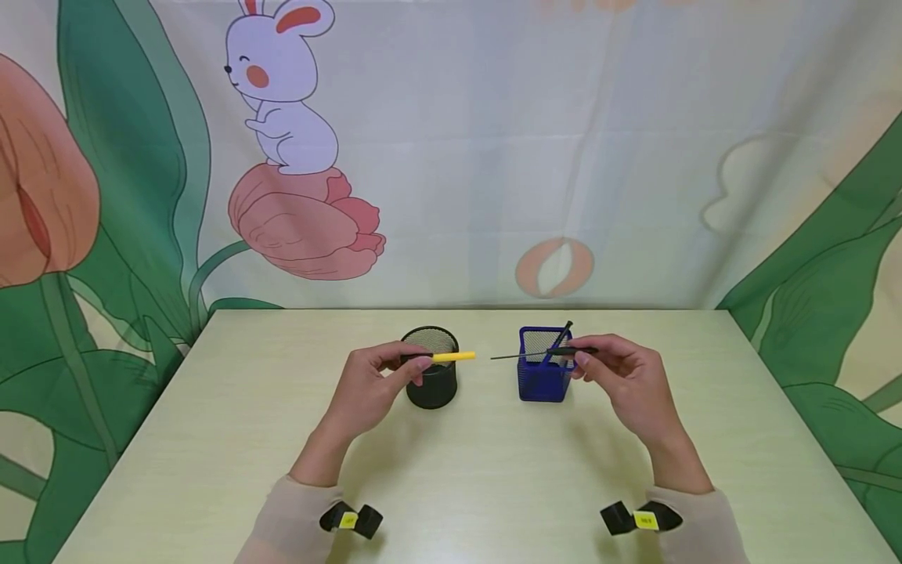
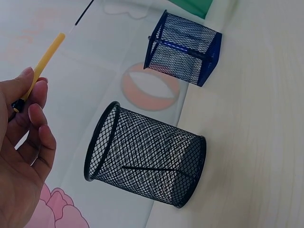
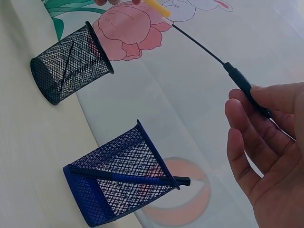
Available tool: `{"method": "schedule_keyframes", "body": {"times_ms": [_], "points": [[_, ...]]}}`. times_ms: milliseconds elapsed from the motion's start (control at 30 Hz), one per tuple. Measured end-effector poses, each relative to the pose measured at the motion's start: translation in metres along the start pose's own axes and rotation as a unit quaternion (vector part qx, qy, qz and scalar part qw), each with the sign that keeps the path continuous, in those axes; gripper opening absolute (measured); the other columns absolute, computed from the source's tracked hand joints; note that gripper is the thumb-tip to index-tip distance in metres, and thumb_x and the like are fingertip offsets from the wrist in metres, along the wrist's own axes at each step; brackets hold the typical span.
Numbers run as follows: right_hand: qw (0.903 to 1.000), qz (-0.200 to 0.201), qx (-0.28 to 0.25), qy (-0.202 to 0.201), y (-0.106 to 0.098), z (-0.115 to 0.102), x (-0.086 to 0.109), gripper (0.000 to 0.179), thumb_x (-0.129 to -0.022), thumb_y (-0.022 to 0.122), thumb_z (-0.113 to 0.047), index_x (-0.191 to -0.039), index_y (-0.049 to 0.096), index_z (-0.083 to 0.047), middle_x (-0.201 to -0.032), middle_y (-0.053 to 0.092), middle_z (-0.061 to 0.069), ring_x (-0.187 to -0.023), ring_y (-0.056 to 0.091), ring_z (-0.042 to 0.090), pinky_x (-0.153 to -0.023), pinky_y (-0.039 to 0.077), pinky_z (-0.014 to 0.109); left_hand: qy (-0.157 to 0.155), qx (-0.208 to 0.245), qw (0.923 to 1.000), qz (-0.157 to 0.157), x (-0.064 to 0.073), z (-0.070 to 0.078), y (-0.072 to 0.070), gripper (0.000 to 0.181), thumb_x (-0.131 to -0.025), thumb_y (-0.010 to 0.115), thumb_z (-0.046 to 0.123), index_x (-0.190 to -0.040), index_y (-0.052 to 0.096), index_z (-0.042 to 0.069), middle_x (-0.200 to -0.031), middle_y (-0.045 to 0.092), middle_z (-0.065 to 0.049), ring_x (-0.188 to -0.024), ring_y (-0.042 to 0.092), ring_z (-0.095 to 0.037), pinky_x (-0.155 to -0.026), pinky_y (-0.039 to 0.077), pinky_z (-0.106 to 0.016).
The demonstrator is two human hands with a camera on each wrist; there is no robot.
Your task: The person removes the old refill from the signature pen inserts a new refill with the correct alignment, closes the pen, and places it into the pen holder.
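Observation:
Above the black round mesh pen holder [image 1: 432, 392], my left hand [image 1: 366, 388] pinches a yellow pen barrel [image 1: 454, 356] by its black end, between thumb and index finger. My right hand [image 1: 634, 384], in front of the blue square mesh pen holder [image 1: 543, 389], pinches the black grip section [image 3: 243, 85] of a pen. A thin dark refill [image 3: 199, 44] juts out of that section and points left at the barrel's free end. In the head view a small gap separates the two; they line up nearly level. The right hand's other fingers are loosely bent.
A dark blue and black pen [image 3: 118, 175] leans inside the blue holder, its end above the rim. One thin dark stick [image 2: 147, 168] shows through the black holder's mesh. Both holders stand on the pale table [image 1: 486, 486] before a printed curtain [image 1: 451, 157].

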State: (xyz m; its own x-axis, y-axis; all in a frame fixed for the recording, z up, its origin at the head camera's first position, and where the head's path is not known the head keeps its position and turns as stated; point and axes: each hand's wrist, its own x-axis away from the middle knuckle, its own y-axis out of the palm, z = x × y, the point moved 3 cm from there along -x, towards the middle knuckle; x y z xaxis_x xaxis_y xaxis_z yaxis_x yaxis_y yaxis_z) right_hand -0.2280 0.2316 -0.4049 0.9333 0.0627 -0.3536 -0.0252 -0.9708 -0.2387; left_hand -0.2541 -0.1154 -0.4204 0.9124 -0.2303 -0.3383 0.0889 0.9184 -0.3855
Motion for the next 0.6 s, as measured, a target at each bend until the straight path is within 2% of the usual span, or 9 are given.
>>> {"method": "schedule_keyframes", "body": {"times_ms": [167, 333, 433, 500, 600], "points": [[1.0000, -0.001, 0.001, 0.001, -0.0001, 0.0003, 0.0002, 0.019, -0.101, 0.067, -0.007, -0.116, 0.073, 0.002, -0.099, 0.076, -0.011, -0.077, 0.072, 0.015, -0.075, 0.060, 0.025, -0.003, 0.001, 1.0000, -0.003, 0.0005, 0.0002, 0.0010, 0.012, -0.095, 0.077, 0.025, -0.105, 0.080, 0.018, -0.075, 0.073, -0.001, -0.081, 0.069, -0.033, -0.070, 0.049, -0.032], [1.0000, -0.001, 0.003, 0.002, -0.0013, 0.0011, 0.0002, 0.020, -0.101, 0.067, -0.008, -0.117, 0.073, 0.002, -0.101, 0.077, -0.005, -0.078, 0.072, 0.014, -0.075, 0.061, 0.025, -0.002, -0.004, 1.0000, -0.005, 0.0006, 0.0000, 0.0019, 0.011, -0.095, 0.077, 0.025, -0.104, 0.080, 0.019, -0.075, 0.072, 0.000, -0.078, 0.068, -0.020, -0.069, 0.048, -0.031], [1.0000, 0.001, 0.003, -0.001, -0.0022, 0.0008, 0.0002, 0.020, -0.101, 0.066, -0.008, -0.117, 0.073, 0.002, -0.101, 0.077, -0.005, -0.079, 0.072, 0.014, -0.076, 0.061, 0.025, -0.003, -0.001, 1.0000, -0.008, 0.0004, 0.0003, 0.0023, 0.011, -0.096, 0.076, 0.025, -0.104, 0.080, 0.019, -0.075, 0.072, -0.001, -0.079, 0.068, -0.023, -0.069, 0.048, -0.030], [1.0000, 0.000, 0.003, -0.002, -0.0021, 0.0004, 0.0003, 0.020, -0.101, 0.066, -0.007, -0.117, 0.073, 0.003, -0.099, 0.076, -0.012, -0.079, 0.071, 0.014, -0.076, 0.061, 0.025, -0.005, 0.002, 0.9999, -0.010, 0.0004, 0.0004, 0.0025, 0.011, -0.096, 0.076, 0.025, -0.104, 0.080, 0.019, -0.074, 0.072, -0.002, -0.080, 0.069, -0.029, -0.069, 0.047, -0.029], [1.0000, -0.001, 0.002, -0.002, -0.0020, 0.0001, 0.0002, 0.020, -0.101, 0.066, -0.008, -0.117, 0.073, 0.003, -0.101, 0.077, -0.009, -0.079, 0.071, 0.014, -0.076, 0.061, 0.025, -0.005, 0.006, 0.9999, -0.012, 0.0002, 0.0007, 0.0030, 0.012, -0.096, 0.076, 0.025, -0.105, 0.080, 0.018, -0.074, 0.072, -0.002, -0.080, 0.069, -0.030, -0.070, 0.048, -0.030]]}}
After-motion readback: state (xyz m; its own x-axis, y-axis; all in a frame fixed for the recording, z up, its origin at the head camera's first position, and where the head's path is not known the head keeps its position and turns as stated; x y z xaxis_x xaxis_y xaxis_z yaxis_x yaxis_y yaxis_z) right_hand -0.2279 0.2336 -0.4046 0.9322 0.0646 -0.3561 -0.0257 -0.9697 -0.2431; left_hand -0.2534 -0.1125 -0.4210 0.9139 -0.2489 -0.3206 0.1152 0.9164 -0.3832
